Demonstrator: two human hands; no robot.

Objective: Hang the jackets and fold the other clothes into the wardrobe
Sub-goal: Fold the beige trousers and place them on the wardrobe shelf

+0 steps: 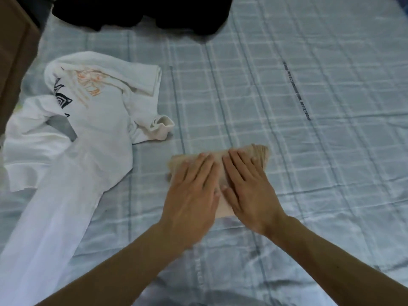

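Beige garment [260,152], folded into a small packet, lies on the pale blue checked bed sheet [320,164] close to the person, with both hands resting flat on top of it. The left hand [192,191] covers its left half and the right hand [249,188] its right half. They sit side by side and almost touching, fingers straight and close together, gripping nothing. The step in hand looks like pressing the fold flat. It should go best with even weight from the palms, sweeping outward from the middle toward the ribbed edge at the far right corner, so creases leave the layers instead of bunching. The corners want lining up before any lift, since soft knit will likely spring open if picked up by one edge; a hand slid beneath would keep it together. A crumpled white printed shirt [92,120] lies well apart to the left and a black garment [141,9] at the far edge, neither yet folded.
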